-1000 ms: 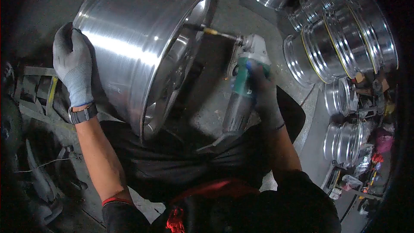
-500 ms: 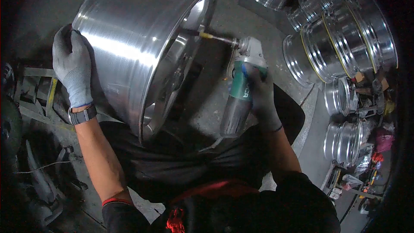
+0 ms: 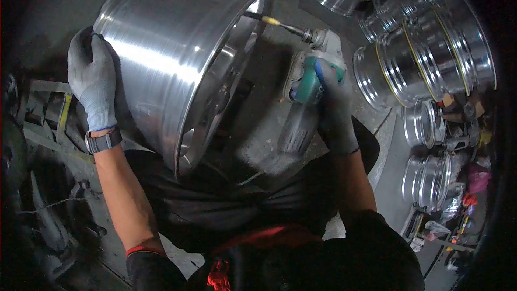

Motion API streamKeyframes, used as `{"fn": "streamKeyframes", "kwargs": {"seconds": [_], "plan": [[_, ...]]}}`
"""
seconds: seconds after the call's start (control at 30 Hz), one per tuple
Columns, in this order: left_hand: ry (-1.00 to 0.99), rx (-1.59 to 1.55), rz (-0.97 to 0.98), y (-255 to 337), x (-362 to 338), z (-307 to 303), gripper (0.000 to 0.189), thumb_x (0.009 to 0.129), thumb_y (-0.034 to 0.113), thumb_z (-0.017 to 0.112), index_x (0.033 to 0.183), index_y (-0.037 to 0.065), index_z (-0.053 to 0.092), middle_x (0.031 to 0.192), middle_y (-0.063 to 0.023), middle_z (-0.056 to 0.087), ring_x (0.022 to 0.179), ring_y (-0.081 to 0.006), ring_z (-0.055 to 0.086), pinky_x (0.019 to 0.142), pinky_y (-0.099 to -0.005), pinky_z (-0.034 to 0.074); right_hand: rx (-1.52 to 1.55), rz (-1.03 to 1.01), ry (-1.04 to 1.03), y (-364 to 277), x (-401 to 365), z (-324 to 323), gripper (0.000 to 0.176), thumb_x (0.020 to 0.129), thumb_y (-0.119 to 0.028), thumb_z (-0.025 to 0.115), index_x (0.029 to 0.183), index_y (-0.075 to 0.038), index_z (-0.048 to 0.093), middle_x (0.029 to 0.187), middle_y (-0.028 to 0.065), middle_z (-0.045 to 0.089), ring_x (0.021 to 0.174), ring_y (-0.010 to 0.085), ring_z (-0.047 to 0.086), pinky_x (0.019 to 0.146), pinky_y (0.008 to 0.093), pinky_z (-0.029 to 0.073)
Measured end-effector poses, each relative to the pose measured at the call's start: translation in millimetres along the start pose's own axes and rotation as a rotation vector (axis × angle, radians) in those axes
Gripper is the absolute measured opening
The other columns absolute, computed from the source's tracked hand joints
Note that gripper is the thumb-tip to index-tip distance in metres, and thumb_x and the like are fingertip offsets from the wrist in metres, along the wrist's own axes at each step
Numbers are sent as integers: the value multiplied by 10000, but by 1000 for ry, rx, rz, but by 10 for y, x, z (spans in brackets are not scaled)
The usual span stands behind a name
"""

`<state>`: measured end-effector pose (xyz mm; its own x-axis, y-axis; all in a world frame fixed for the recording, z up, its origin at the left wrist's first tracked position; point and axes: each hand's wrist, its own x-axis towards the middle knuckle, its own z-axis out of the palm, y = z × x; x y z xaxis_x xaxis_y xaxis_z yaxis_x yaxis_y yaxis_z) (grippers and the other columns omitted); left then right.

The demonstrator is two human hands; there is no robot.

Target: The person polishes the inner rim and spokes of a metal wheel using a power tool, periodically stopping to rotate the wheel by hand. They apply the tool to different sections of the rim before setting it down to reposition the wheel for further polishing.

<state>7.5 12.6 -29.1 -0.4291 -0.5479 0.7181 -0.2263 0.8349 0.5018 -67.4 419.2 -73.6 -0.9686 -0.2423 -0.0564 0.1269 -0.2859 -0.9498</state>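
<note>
A large shiny metal wheel rim (image 3: pixel 153 83) leans in front of me, its spoked face turned to the right. My left hand (image 3: pixel 92 75), in a grey glove, grips the rim's left edge, with the fingers hidden around the lip. In my gloved right hand (image 3: pixel 337 110) is a green and dark angle grinder (image 3: pixel 296 129), held by its body. From the grinder's head a long thin shaft with a yellow band (image 3: pixel 271 20) points left. Its dark tip overlaps the upper part of the wheel's spoked face.
Several polished wheel rims (image 3: pixel 425 59) are stacked at the right. Smaller rims (image 3: pixel 428 180) stand below them, beside a cluttered heap of tools and bags (image 3: pixel 463 199). A metal frame (image 3: pixel 46 113) with a yellow stripe is at the left. The grinder's cord (image 3: pixel 250 179) runs near my legs.
My right hand has moved the grinder up and slightly right, and its shaft tip is now higher along the wheel's face. My left hand keeps its grip, and the rim has barely shifted.
</note>
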Motion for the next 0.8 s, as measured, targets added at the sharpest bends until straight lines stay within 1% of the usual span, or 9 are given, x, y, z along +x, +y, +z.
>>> {"fn": "streamKeyframes", "kwargs": {"seconds": [0.03,0.1,0.3,0.33,0.4,0.43,0.5,0.63,0.8], "plan": [[2,-6,4,4,2,8,403,986,294,590,1292,36,634,1251,-153,685,1168,-284,651,1004,-377,480,-1,1,-3,23,-28,14,381,937,-259,711,1181,-18,546,929,102,643,744,246,711,628,381,620],[5,-10,6,1,-3,6,405,986,296,590,1293,36,634,1253,-150,685,1171,-283,650,1007,-374,479,-4,35,106,83,-169,76,375,935,-240,717,1181,-6,558,931,101,645,742,235,709,632,375,620],[-23,1,-20,31,-10,-3,410,988,299,592,1294,30,632,1268,-155,678,1179,-287,646,1012,-366,475,8,169,19,237,-318,-11,405,939,-248,722,1213,1,558,931,93,655,756,226,707,640,363,613],[-16,-23,-16,6,-9,11,406,988,296,593,1293,31,633,1272,-157,676,1181,-285,645,1012,-364,475,6,171,18,240,-302,-24,405,939,-248,722,1213,1,558,931,93,655,756,226,707,640,363,613],[-10,-46,-13,-3,-15,23,402,989,293,593,1293,33,634,1275,-158,673,1184,-284,644,1013,-362,475,-70,78,38,222,-234,-67,374,951,-269,693,1193,-7,581,927,91,659,747,217,706,655,354,606],[22,-12,26,16,-21,25,359,982,273,585,1254,48,650,1239,-149,686,1148,-302,656,986,-376,493,-72,79,37,199,-188,-95,374,951,-269,693,1193,-7,581,927,91,659,747,217,706,655,354,606],[54,24,64,17,-22,34,320,975,253,576,1215,62,667,1202,-140,698,1112,-320,668,959,-390,511,-100,58,-6,154,-81,-139,382,1004,-367,581,1189,-34,596,961,111,662,812,207,686,722,362,575],[47,19,67,-45,-11,45,326,973,256,578,1220,61,665,1206,-140,697,1113,-321,669,962,-393,513,-34,16,-32,64,48,-123,372,998,-341,579,1205,-33,588,947,116,661,795,206,680,689,357,563],[61,-32,62,13,-25,27,329,969,252,582,1218,54,666,1203,-148,697,1112,-324,670,960,-396,512,16,57,31,165,-77,-96,385,976,-323,635,1211,-21,586,904,107,664,795,213,696,727,370,593]]}}
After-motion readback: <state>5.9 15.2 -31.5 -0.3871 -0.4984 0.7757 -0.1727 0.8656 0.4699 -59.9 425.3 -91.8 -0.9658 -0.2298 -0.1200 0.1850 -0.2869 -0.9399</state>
